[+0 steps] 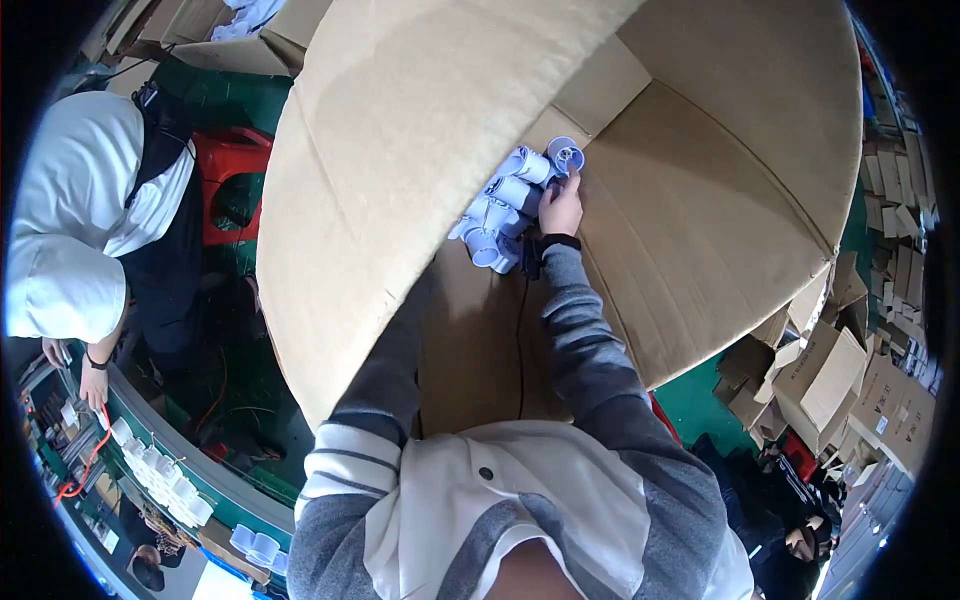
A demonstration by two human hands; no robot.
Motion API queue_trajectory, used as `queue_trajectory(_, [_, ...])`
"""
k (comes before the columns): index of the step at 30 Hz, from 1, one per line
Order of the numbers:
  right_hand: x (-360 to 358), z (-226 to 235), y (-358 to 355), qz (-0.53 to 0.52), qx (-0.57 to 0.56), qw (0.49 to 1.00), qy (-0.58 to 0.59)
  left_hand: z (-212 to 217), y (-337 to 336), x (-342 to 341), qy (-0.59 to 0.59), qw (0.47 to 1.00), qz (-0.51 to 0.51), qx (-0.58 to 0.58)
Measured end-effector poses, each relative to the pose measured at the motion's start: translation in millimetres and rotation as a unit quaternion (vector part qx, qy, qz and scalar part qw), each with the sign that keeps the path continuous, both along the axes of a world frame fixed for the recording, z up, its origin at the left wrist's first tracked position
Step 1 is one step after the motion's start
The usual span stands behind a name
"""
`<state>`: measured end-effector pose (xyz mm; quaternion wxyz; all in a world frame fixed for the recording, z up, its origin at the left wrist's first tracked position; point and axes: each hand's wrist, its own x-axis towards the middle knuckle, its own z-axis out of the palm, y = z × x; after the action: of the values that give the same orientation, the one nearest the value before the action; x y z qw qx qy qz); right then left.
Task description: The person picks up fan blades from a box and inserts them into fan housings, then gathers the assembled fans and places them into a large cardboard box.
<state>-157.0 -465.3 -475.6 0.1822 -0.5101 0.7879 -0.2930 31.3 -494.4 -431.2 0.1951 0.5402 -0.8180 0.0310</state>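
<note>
I lean over a large open cardboard box (720,190). Down inside it lies a heap of pale, bluish-white cylindrical plastic housings (490,213), some showing dark openings. At the heap's right edge my right hand (562,210) is closed, its fingertips on the rim of one round plastic housing (566,153), whose open end faces up. A dark band with a cable (522,345) hanging from it sits at that wrist. My left forearm (400,330) reaches into the box beneath the big left flap (400,170), which hides my left hand.
To the left a person in white (80,190) works at a bench (240,505) holding rows of white parts (160,475). Behind that person stands a red plastic stool (232,185). Open cartons (820,380) are piled at the right, near another person in dark clothes (790,510).
</note>
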Motion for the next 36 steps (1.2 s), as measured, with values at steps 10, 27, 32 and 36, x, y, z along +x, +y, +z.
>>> queue_trajectory(10, [-4, -1, -34, 0.081, 0.174, 0.963, 0.188, -31, 8, 28, -0.049, 0.992, 0.105, 0.056])
queue_trajectory(27, [-12, 6, -23, 0.043, 0.107, 0.981, 0.159, 0, -46, 3, -0.013, 0.973, -0.21, 0.093])
queue_trajectory(32, [-8, 9, -22, 0.031, 0.089, 0.985, 0.147, -7, -40, 10, -0.137, 0.957, -0.241, 0.088])
queue_trajectory(36, [-19, 19, -18, 0.013, 0.044, 0.986, 0.159, -6, -41, -21, -0.199, 0.953, -0.217, 0.079])
